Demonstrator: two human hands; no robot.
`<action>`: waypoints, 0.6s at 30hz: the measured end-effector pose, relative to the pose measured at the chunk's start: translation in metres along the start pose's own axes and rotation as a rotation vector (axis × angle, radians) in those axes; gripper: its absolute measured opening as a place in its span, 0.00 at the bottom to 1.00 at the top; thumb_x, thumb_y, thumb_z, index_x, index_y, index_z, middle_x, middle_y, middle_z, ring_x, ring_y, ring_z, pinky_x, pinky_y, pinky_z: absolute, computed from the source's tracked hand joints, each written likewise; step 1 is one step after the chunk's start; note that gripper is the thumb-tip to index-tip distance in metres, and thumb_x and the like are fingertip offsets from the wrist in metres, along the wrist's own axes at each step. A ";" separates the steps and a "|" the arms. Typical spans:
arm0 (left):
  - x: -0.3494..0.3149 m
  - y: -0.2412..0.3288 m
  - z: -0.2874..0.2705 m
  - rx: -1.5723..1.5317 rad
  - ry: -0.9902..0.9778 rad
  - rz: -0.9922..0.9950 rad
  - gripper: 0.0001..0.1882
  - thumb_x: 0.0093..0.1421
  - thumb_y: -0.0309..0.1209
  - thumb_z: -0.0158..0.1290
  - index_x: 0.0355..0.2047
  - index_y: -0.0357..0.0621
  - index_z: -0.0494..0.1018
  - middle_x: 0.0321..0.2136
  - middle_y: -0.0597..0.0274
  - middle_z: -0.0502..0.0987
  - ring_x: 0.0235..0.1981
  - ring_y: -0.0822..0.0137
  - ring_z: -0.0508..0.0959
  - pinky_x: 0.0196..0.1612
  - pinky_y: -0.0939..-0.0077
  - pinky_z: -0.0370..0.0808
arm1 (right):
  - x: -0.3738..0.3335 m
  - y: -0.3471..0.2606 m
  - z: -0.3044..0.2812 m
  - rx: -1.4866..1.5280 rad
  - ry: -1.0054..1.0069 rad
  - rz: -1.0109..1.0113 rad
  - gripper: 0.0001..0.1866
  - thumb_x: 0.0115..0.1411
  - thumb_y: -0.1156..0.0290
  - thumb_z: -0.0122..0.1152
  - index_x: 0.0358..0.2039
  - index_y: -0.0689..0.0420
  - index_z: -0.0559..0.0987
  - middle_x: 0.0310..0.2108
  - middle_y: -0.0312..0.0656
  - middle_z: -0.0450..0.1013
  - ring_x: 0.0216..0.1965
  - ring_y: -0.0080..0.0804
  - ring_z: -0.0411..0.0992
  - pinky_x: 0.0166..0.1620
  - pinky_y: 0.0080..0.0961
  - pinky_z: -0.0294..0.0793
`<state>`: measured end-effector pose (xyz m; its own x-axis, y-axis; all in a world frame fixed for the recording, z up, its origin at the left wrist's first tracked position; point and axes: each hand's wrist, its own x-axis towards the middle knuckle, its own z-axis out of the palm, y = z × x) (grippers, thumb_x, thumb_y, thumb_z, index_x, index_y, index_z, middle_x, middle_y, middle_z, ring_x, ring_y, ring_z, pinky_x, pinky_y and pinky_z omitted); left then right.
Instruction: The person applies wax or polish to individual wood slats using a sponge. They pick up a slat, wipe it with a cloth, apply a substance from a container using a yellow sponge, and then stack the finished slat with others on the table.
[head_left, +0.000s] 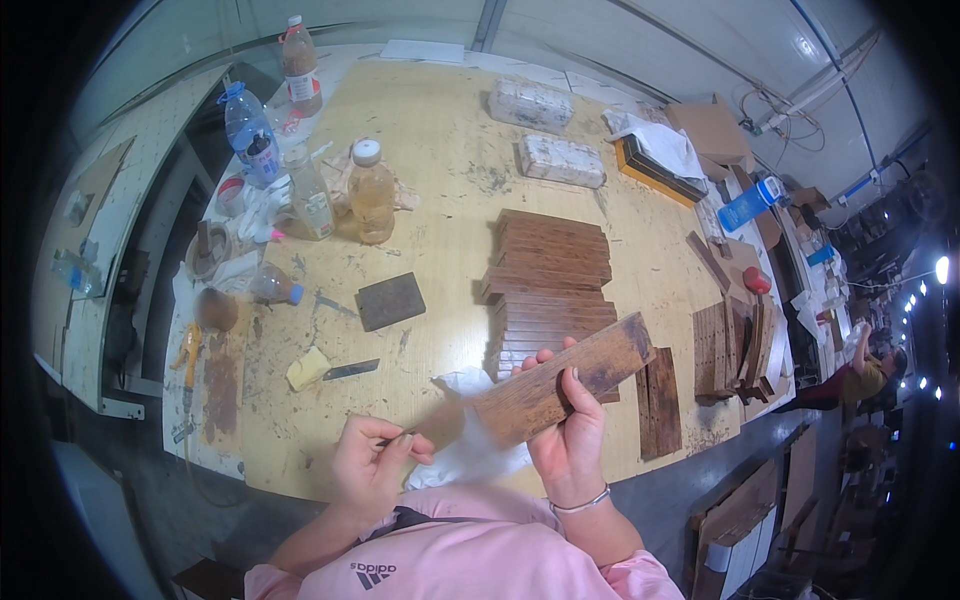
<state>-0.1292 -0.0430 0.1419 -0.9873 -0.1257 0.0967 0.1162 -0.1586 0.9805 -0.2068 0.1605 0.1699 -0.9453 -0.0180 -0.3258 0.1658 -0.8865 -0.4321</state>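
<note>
Head view, plank: the long, flat, dark-brown wooden plank (540, 395) is in the air above the near edge of the pale-yellow wooden table (440, 130), tilted, with its right end higher in the view.
Right hand: the right hand (570, 450) is grasping this plank from below, with the thumb on the upper face.
Left hand: the left hand (375, 460) is closed in a pinch on a thin, brownish, blurred piece (445, 424); I cannot tell what it is, nor whether it touches the plank.
Slat pile: brown wooden slats (550, 260) lie side by side, right of the table's middle.
Near edge: a crumpled white sheet (450, 470) lies below the plank's left end.
Left part: a dark narrow blade (352, 369) lies just beside a pale-yellow block (308, 369).
Good handling: in my judgement, the right grip should be firm, with its thumb away from the worked face; the left strokes should be light, even and along the length.
</note>
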 end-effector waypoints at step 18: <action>0.003 0.000 -0.008 0.127 -0.010 0.101 0.06 0.66 0.14 0.43 0.39 0.34 0.59 0.28 0.44 0.77 0.25 0.64 0.80 0.33 0.71 0.81 | -0.004 -0.002 0.001 -0.039 -0.047 -0.075 0.24 0.65 0.72 0.55 0.60 0.51 0.62 0.45 0.45 0.72 0.51 0.43 0.70 0.61 0.47 0.66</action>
<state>-0.1315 -0.0513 0.1411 -0.9724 -0.1249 0.1969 0.2010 -0.0205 0.9794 -0.2041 0.1614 0.1728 -0.9675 0.0248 -0.2518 0.1044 -0.8676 -0.4863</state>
